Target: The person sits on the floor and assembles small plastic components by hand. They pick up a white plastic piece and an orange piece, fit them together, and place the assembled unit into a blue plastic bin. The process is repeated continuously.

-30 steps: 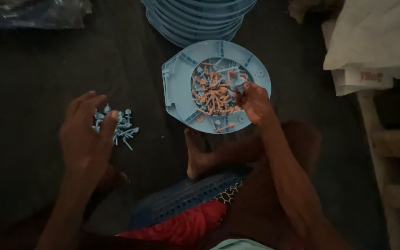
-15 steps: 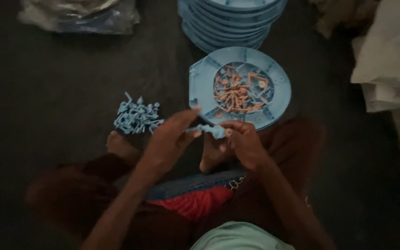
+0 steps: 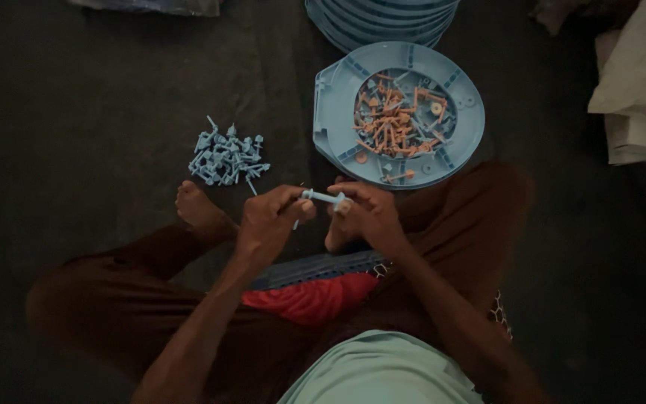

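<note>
Together we hold a small light-blue pin (image 3: 324,197) level between our two hands, just above our crossed legs: our left hand (image 3: 268,222) pinches one end with thumb and fingers closed round it, and our right hand (image 3: 368,215) pinches the other end the same way, so the piece sits where we can look straight down at it and work both ends at once. What exactly the fingertips do at the right end we cannot tell, since the picture is dim and the part is small. We sit on the dark floor (image 3: 76,112) with a bare foot (image 3: 194,209) tucked out to the left, which keeps both supplies within easy reach. A loose pile of blue pins (image 3: 227,159) lies on the floor just ahead of the left hand, apart from everything else. Just ahead of the right hand, a round blue tray (image 3: 334,112) serves as a dish, its raised inner ring keeping a heap of small orange pieces (image 3: 398,123) from scattering. Beyond the tray a stack of similar blue trays (image 3: 379,19) waits at the top edge, and white bags (image 3: 641,82) lie well off to the right.
</note>
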